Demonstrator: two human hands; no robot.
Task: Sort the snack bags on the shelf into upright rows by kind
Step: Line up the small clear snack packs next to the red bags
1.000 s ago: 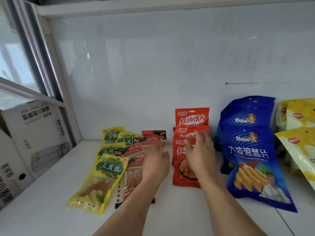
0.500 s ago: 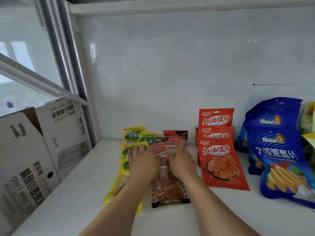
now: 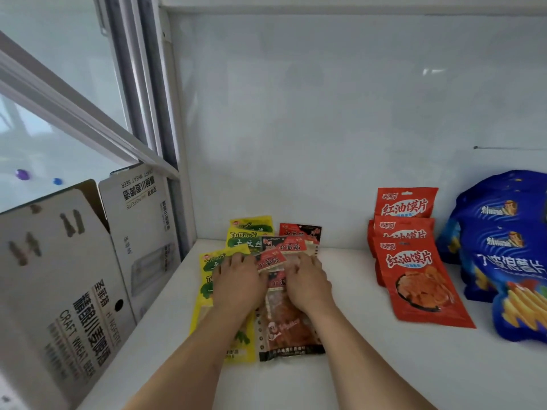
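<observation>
On the white shelf (image 3: 384, 365), a row of small red-and-black gluten snack packs (image 3: 284, 324) lies overlapping, running back to the wall. Beside it on the left lies a row of yellow potato-shred packs (image 3: 251, 235). My left hand (image 3: 236, 284) rests palm down across the yellow packs and the red packs' left edge. My right hand (image 3: 307, 284) presses on the red packs' right edge. A small red pack (image 3: 270, 260) sits tilted between my fingertips. Three orange-red chip bags (image 3: 414, 279) lean in a row to the right.
Large blue potato-chip bags (image 3: 503, 253) stand at the far right. A white cardboard beer box (image 3: 74, 291) sits left of the shelf beyond its side post (image 3: 180, 173). The white back wall (image 3: 325, 113) is close behind the rows.
My right hand left the orange-red bags and both hands came together on the small red packs. The view swung left, pushing the blue bags toward the right edge.
</observation>
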